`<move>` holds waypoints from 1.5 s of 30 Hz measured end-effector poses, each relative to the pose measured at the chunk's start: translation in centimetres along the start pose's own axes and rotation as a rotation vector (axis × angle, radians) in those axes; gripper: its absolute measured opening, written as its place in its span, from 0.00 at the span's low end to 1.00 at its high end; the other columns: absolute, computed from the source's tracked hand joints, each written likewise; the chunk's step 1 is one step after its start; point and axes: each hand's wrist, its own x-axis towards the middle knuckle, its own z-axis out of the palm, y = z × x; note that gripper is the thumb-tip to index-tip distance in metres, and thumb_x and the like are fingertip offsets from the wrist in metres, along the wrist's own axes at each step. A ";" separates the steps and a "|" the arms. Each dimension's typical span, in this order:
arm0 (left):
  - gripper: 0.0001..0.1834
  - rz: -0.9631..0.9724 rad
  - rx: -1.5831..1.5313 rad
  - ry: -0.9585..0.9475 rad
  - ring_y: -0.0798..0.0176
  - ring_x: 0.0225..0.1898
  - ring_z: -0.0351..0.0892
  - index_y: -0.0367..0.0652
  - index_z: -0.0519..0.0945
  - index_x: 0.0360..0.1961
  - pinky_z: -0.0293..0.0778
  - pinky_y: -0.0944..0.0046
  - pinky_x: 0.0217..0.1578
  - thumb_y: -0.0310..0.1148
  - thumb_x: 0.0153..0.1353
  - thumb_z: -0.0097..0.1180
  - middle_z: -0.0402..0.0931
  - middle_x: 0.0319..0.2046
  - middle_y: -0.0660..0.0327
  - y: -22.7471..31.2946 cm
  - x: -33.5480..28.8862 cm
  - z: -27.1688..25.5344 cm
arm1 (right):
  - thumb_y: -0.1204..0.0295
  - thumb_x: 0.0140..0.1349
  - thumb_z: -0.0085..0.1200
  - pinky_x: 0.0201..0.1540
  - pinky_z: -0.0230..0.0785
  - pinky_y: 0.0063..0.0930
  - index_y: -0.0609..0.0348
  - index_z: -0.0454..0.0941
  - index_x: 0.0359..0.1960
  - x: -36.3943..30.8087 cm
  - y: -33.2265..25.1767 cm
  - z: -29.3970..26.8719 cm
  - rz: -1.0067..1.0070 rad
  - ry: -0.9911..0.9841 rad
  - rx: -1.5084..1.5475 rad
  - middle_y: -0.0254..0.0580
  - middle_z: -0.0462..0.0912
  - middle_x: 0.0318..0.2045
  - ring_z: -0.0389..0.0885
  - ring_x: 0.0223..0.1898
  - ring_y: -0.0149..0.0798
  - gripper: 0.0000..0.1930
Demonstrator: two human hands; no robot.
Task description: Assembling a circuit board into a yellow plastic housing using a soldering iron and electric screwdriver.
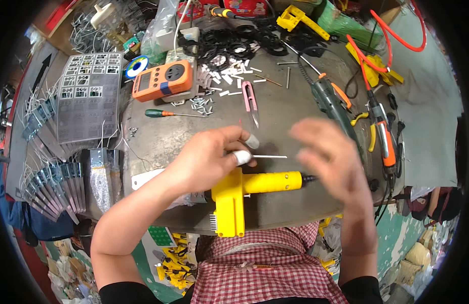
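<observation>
One left grip [206, 153] pinches a thin rod [272, 156] near the yellow T-shaped tool [230, 207] at the table's [280, 210] edge; the blurry right grip [331, 156] is spread wide. Holding the rod steady should help.

yellow T-shaped tool [230, 202]: handle pointing right, metal teeth at head's near left; just nearside of left grip [209, 154] | thin metal rod [271, 156]: straight, projecting rightward from that grip's fingertips
</observation>
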 end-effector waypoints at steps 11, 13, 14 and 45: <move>0.32 0.307 0.627 0.141 0.45 0.51 0.72 0.40 0.72 0.54 0.69 0.51 0.52 0.44 0.50 0.65 0.74 0.48 0.50 -4.7 -4.5 -0.9 | 0.79 0.53 0.58 0.36 0.70 0.37 0.62 0.76 0.32 -0.3 -2.4 3.7 0.001 -0.128 0.086 0.44 0.77 0.29 0.76 0.33 0.48 0.06; 0.32 0.365 0.688 0.132 0.49 0.48 0.73 0.42 0.73 0.54 0.68 0.53 0.49 0.48 0.51 0.63 0.74 0.46 0.54 -5.9 -4.6 -0.7 | 0.78 0.53 0.58 0.36 0.69 0.37 0.62 0.77 0.32 0.2 -2.8 4.2 -0.034 -0.138 0.109 0.44 0.77 0.28 0.76 0.32 0.48 0.05; 0.32 0.364 0.686 0.134 0.49 0.48 0.73 0.42 0.73 0.54 0.68 0.53 0.49 0.48 0.51 0.63 0.74 0.46 0.54 -6.1 -4.6 -0.6 | 0.78 0.53 0.58 0.36 0.69 0.37 0.62 0.77 0.32 0.3 -2.8 4.1 -0.035 -0.141 0.108 0.44 0.77 0.28 0.76 0.32 0.48 0.05; 0.39 0.298 0.736 0.337 0.46 0.43 0.71 0.35 0.69 0.53 0.69 0.52 0.45 0.55 0.48 0.63 0.70 0.41 0.50 -6.2 -4.5 1.6 | 0.79 0.55 0.51 0.65 0.54 0.45 0.60 0.54 0.68 -0.4 -5.3 6.0 -0.032 -0.206 0.338 0.57 0.56 0.65 0.56 0.67 0.58 0.36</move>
